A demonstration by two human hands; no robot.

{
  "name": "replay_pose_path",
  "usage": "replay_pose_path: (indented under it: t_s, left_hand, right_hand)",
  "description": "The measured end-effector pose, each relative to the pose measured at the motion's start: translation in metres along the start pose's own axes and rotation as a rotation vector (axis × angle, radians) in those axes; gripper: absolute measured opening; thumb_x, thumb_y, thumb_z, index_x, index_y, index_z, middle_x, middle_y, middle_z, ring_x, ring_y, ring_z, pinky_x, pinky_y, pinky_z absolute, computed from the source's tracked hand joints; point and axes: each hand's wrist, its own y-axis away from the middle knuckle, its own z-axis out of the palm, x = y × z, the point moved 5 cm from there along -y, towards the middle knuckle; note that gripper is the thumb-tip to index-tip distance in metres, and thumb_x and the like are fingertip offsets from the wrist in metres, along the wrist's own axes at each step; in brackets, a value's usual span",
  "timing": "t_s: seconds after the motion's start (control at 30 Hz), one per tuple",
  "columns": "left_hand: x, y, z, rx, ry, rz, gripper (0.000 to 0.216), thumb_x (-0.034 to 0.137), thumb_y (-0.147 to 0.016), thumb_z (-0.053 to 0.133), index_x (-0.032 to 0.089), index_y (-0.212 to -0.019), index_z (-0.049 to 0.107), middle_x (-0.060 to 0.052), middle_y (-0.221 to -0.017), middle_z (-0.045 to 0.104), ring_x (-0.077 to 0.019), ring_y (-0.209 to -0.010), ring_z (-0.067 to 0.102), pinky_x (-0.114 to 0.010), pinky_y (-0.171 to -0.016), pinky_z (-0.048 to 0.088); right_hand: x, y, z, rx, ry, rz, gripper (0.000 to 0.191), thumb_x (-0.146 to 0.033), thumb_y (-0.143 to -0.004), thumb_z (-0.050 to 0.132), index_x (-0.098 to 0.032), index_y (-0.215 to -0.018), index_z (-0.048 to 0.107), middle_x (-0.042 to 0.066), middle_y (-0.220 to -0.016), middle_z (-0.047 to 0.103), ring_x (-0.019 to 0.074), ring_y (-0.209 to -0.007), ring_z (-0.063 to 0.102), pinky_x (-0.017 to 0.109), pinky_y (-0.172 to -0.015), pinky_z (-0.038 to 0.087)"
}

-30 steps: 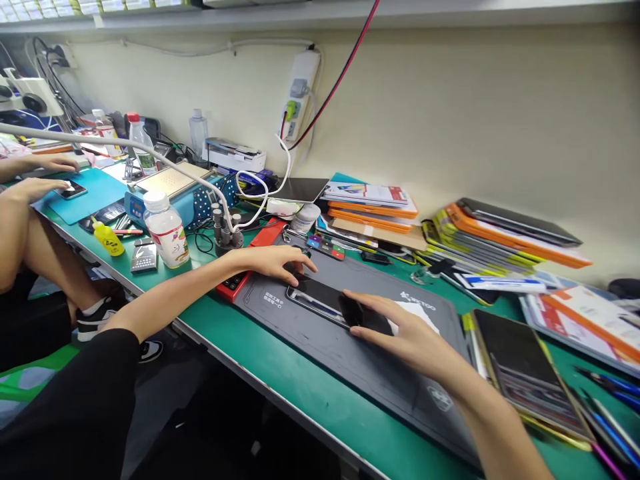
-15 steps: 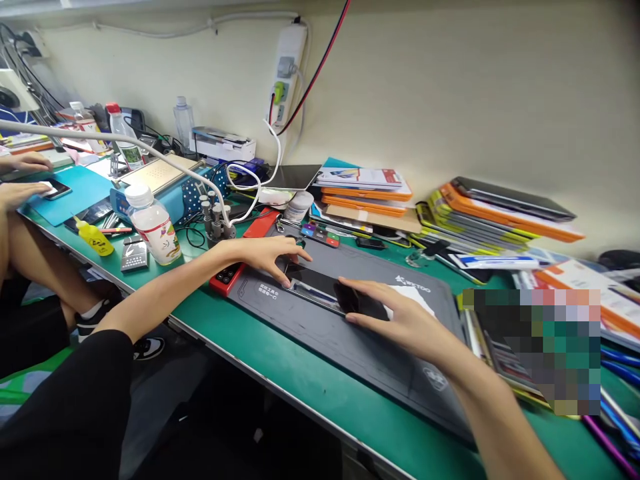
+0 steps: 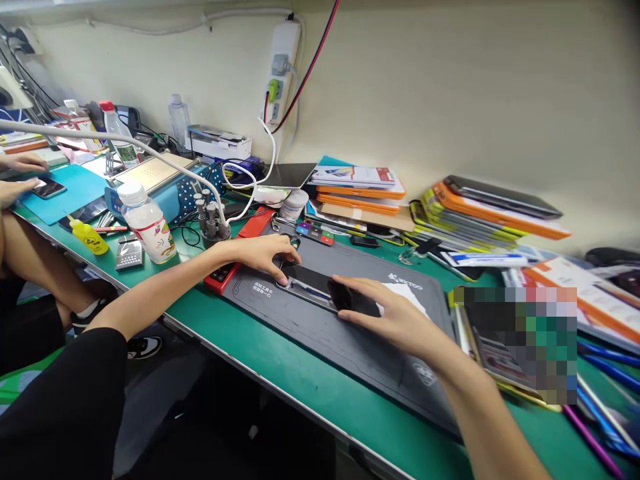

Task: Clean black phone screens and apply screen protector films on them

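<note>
A dark, flat, phone-like device (image 3: 316,275) lies on the grey work mat (image 3: 280,313), with a clear strip along its near side. My left hand (image 3: 260,257) spans its left end, thumb at the near corner and the index finger at the far one. In my right hand (image 3: 387,308) is a glossy black panel (image 3: 344,295), pinched between thumb and fingers and tilted over the device's right end. My palm hides part of that panel. White paper (image 3: 407,297) lies on the mat behind my right hand.
A drink bottle (image 3: 147,223), a yellow squeeze bottle (image 3: 89,235) and a screwdriver holder (image 3: 213,217) stand on the left. Stacked orange-edged boxes (image 3: 360,193) and tablet-like panels (image 3: 495,207) line the wall. Another person's hand (image 3: 17,190) is at far left, beside a phone (image 3: 49,187).
The camera view has shifted slightly, moving the scene a little to the left. Both hands keep nearly the same hold; my left fingers have curled in slightly.
</note>
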Motion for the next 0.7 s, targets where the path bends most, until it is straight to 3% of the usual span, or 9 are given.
replay_pose_path:
  t_s: [0.33,0.57,0.7]
  left_hand:
    - [-0.001,0.000,0.006,0.030,-0.057,0.026,0.063,0.060,-0.083,0.079,0.021,-0.132,0.068,-0.010,-0.125,0.059,-0.0280,-0.126,0.054,-0.036,-0.110,0.042]
    - [0.001,0.000,0.008,0.023,-0.111,0.059,0.061,0.063,-0.086,0.076,0.023,-0.131,0.066,-0.010,-0.128,0.061,-0.0284,-0.126,0.054,-0.036,-0.111,0.041]
    - [0.000,-0.001,0.006,0.023,-0.106,0.057,0.062,0.062,-0.085,0.077,0.023,-0.131,0.066,-0.010,-0.128,0.061,-0.0293,-0.126,0.053,-0.037,-0.111,0.041]
  right_hand:
    - [0.002,-0.001,0.002,-0.004,0.051,0.009,0.066,-0.067,-0.091,0.067,-0.032,-0.147,0.065,0.009,-0.150,0.069,0.0361,-0.138,0.065,0.055,-0.119,0.051]
    - [0.005,0.000,0.001,-0.014,0.020,0.036,0.071,-0.070,-0.087,0.071,-0.031,-0.147,0.066,0.009,-0.152,0.068,0.0371,-0.140,0.063,0.056,-0.122,0.048]
    - [-0.001,0.005,-0.009,0.032,-0.013,0.061,0.059,-0.064,-0.098,0.059,-0.032,-0.147,0.065,0.007,-0.154,0.066,0.0339,-0.139,0.064,0.055,-0.121,0.049]
